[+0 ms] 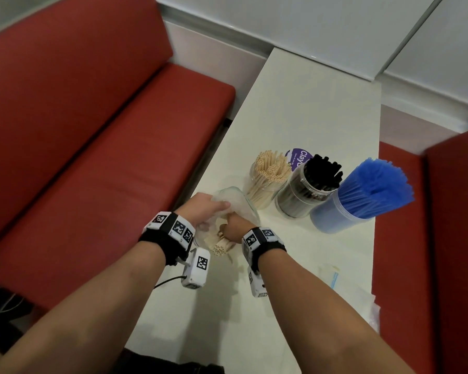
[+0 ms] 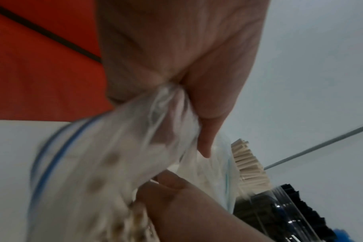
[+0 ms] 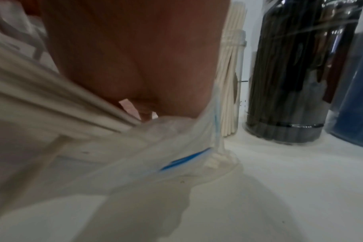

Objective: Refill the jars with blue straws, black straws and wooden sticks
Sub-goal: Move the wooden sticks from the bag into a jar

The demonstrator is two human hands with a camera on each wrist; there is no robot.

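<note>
A clear zip bag point(image 1: 235, 203) lies at the table's left edge, with a bundle of wooden sticks point(image 1: 223, 245) coming out of its mouth. My left hand point(image 1: 208, 205) pinches the bag's plastic point(image 2: 168, 104). My right hand point(image 1: 234, 225) grips the stick bundle point(image 3: 52, 104) inside the bag. Behind them stand three clear jars: one with wooden sticks point(image 1: 268, 176), one with black straws point(image 1: 308, 184), one with blue straws point(image 1: 362, 195). The right hand's fingers are mostly hidden by the bag.
A purple round lid point(image 1: 297, 157) lies behind the jars. Empty clear bags point(image 1: 343, 282) lie at the table's right edge. Red bench seats point(image 1: 92, 130) flank the narrow white table point(image 1: 308, 109) on both sides.
</note>
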